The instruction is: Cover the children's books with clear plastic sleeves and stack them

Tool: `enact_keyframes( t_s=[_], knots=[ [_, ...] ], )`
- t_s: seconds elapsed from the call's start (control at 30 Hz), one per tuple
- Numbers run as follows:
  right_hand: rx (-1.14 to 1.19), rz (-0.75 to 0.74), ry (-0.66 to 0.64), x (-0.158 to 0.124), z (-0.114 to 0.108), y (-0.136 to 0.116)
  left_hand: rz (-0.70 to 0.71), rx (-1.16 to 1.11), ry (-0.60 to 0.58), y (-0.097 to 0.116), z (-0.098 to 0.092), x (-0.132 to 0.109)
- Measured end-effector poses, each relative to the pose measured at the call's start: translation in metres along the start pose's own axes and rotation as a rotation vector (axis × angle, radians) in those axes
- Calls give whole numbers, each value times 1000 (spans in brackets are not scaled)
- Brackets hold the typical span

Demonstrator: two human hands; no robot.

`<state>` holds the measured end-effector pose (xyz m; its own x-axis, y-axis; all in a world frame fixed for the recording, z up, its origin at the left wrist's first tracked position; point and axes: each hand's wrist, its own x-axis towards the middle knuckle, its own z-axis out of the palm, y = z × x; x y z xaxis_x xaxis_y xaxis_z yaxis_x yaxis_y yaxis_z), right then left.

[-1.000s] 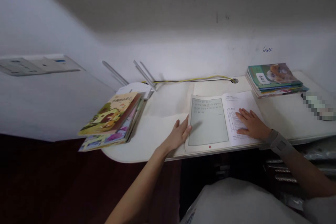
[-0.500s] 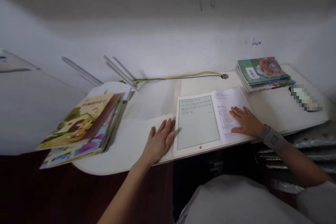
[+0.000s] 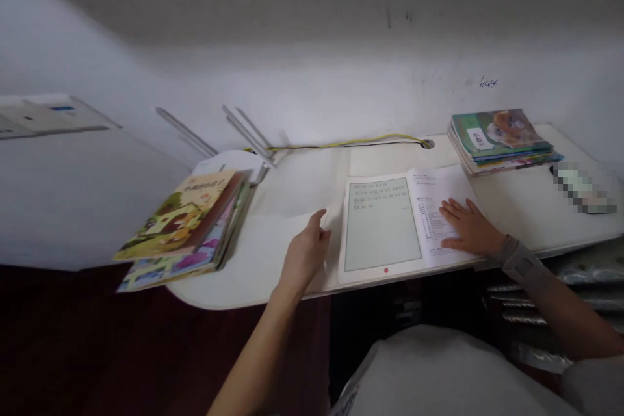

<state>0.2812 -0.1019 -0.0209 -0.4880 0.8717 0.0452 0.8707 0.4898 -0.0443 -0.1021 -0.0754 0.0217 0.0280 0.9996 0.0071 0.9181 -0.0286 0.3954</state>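
An open book (image 3: 383, 234) lies near the front edge of the white table, its left page framed in green and its right page printed with text. My right hand (image 3: 468, 229), with a grey band on the wrist, rests flat on the right page with fingers spread. Just left of the book, my left hand (image 3: 306, 253) is over the table, holding nothing that I can see. Its index finger points forward and the thumb stands apart, while the other fingers are curled and partly hidden.
To the left is a stack of picture books (image 3: 182, 221) in front of a white router (image 3: 234, 162) with antennas. Another book stack (image 3: 502, 140) sits at the back right, near a blurred phone (image 3: 580, 188). A yellow cable (image 3: 361, 141) runs along the wall into a table hole.
My left hand has gone from lying flat with fingers extended to curled fingers with the index pointing. My right hand stays on the page. The view has shifted slightly left.
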Motion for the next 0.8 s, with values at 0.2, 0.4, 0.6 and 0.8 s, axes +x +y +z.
enact_keyframes(
  t_s=[0.2, 0.4, 0.6, 0.8],
  knots=[
    [-33, -33, 22, 3, -6, -12, -17, -74, 48, -14, -25, -5],
    [-24, -31, 15, 13, -6, -9, -97, -135, 67, -29, -14, 7],
    [-37, -14, 11, 10, -3, -3, -121, -199, 37, -44, 0, 12],
    [-38, -15, -34, 9, -6, 1, -122, -94, 126, -34, 0, 7]
  ],
)
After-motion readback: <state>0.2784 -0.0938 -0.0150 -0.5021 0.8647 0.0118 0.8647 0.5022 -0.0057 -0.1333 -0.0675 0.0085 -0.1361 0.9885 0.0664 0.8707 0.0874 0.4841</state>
